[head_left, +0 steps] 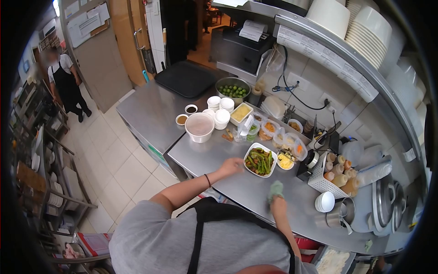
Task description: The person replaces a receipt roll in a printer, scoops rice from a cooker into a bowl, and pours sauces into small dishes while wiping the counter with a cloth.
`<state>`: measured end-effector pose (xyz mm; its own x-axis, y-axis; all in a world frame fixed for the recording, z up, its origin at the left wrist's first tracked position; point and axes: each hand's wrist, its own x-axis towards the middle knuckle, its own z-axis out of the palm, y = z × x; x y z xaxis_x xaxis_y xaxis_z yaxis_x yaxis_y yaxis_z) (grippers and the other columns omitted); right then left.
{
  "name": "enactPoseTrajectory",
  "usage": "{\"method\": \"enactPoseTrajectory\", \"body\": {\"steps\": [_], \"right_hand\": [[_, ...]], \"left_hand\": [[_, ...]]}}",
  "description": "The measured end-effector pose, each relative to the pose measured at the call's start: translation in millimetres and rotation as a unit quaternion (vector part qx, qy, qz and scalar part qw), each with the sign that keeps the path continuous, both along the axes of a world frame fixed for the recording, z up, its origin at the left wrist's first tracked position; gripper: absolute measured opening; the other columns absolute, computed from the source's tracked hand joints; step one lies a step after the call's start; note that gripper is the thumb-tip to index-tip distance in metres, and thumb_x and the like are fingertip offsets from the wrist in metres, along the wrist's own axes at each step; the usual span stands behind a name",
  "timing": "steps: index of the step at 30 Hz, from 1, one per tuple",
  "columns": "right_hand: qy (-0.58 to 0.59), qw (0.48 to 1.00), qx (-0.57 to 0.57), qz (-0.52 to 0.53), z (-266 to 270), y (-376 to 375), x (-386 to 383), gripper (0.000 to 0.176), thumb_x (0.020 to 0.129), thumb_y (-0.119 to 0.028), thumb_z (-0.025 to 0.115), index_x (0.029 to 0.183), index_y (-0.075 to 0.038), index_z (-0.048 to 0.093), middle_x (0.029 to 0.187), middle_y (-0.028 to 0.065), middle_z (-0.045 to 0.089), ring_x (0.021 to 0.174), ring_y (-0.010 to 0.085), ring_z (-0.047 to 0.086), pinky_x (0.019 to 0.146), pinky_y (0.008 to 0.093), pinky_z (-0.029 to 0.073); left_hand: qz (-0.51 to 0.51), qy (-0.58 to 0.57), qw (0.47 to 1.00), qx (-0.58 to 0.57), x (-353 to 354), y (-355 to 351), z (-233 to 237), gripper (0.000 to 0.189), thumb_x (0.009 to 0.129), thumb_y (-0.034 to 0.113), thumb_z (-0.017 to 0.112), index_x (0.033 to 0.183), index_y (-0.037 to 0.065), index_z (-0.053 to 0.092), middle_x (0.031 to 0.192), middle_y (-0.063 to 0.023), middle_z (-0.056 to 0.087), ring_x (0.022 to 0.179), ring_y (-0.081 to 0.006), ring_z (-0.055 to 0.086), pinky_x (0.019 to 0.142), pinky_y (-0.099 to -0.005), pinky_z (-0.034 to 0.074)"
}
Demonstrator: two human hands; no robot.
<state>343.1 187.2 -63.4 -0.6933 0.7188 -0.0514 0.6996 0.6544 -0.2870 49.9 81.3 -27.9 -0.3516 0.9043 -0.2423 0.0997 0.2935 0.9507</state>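
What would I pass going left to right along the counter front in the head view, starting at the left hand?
In order: left hand, dish of green beans, small bowl of yellow food, white basket of bottles, steel pot lid. The right hand and green cloth overlap the dish, so skipped.

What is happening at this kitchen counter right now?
A person in a grey shirt and black apron stands at a steel counter. The right hand holds a green cloth down on the counter. The left hand lies just beside a white dish of green beans; whether it touches the dish is unclear. Another person stands far off.
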Motion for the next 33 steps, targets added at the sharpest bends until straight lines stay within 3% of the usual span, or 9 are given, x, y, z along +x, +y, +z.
{"method": "enactPoseTrajectory", "body": {"steps": [1,6,8,12,15,19,25,27,33], "right_hand": [[0.092,0.995,-0.012,0.046,5,-10,-18,0.023,0.072,-0.01,0.058,0.093,-0.003,0.065,0.091,0.018,0.063,0.084,0.0311,0.062,0.075,0.0366,0.048],[0.271,0.907,-0.314,0.076,35,-50,-108,0.028,0.071,-0.014,0.068,0.098,-0.005,0.065,0.084,0.0122,0.065,0.071,0.0211,0.059,0.069,0.0293,0.046],[0.278,0.907,-0.308,0.073,67,-59,-130,0.028,0.072,-0.016,0.065,0.098,-0.007,0.064,0.09,0.0166,0.064,0.083,0.0298,0.061,0.076,0.0331,0.046],[0.319,0.909,-0.229,0.136,53,-52,-150,0.031,0.073,-0.02,0.065,0.102,-0.008,0.063,0.094,0.0177,0.063,0.088,0.03,0.06,0.078,0.0343,0.045],[0.318,0.923,-0.093,0.197,43,-39,-131,0.036,0.073,-0.026,0.065,0.103,-0.007,0.062,0.098,0.0186,0.061,0.091,0.0303,0.059,0.08,0.0353,0.044],[-0.055,0.987,-0.144,0.035,75,-14,-74,0.046,0.067,-0.036,0.069,0.099,-0.004,0.063,0.107,0.0194,0.057,0.096,0.032,0.056,0.082,0.0356,0.044],[-0.143,0.982,-0.042,-0.111,7,15,-3,0.083,0.06,-0.032,0.075,0.129,-0.007,0.037,0.125,0.0333,0.037,0.116,0.0409,0.041,0.095,0.0416,0.036],[-0.146,0.979,-0.089,-0.114,-1,22,0,0.097,0.059,-0.029,0.076,0.136,-0.007,0.022,0.13,0.0359,0.027,0.123,0.0442,0.028,0.099,0.0495,0.028],[-0.154,0.976,-0.096,-0.123,3,28,-7,0.1,0.051,-0.029,0.08,0.134,-0.006,0.029,0.127,0.0352,0.032,0.123,0.0415,0.031,0.098,0.0521,0.028]], "left_hand": [[-0.105,0.166,0.981,0.001,2,-10,12,0.055,0.069,0.024,0.072,0.117,0.006,0.053,0.108,-0.0109,0.057,0.095,-0.0204,0.056,0.08,-0.0326,0.045],[-0.217,0.248,0.943,0.046,2,-33,10,0.042,0.064,0.02,0.071,0.102,0.005,0.061,0.092,-0.0115,0.062,0.088,-0.0211,0.059,0.077,-0.0325,0.046],[-0.135,0.162,0.977,0.029,-21,-35,10,0.035,0.065,0.015,0.068,0.097,0.004,0.063,0.09,-0.0121,0.063,0.085,-0.0217,0.06,0.077,-0.0322,0.046],[-0.036,0.348,0.926,0.143,-80,-34,54,0.034,0.065,0.011,0.065,0.098,0.005,0.063,0.095,-0.0143,0.063,0.086,-0.0244,0.061,0.076,-0.0335,0.047],[0.116,0.349,0.922,0.123,-129,-20,115,0.03,0.067,0.007,0.065,0.097,0.006,0.064,0.098,-0.014,0.062,0.088,-0.0258,0.061,0.077,-0.0328,0.047],[0.209,0.391,0.853,0.275,-178,10,197,0.018,0.075,0.009,0.062,0.09,-0.001,0.064,0.087,-0.0129,0.065,0.078,-0.0195,0.063,0.07,-0.029,0.049],[0.285,0.486,0.74,0.367,-236,87,296,0.022,0.073,0.014,0.063,0.093,0.002,0.064,0.088,-0.013,0.065,0.08,-0.0215,0.064,0.072,-0.0295,0.049],[0.297,0.441,0.771,0.35,-240,109,326,0.026,0.073,0.016,0.064,0.095,0.002,0.064,0.088,-0.0128,0.065,0.083,-0.0206,0.063,0.075,-0.0297,0.048],[0.271,0.29,0.887,0.236,-297,187,349,0.031,0.073,0.012,0.067,0.1,-0.002,0.061,0.089,-0.0105,0.063,0.082,-0.0191,0.059,0.074,-0.0289,0.046]]}}
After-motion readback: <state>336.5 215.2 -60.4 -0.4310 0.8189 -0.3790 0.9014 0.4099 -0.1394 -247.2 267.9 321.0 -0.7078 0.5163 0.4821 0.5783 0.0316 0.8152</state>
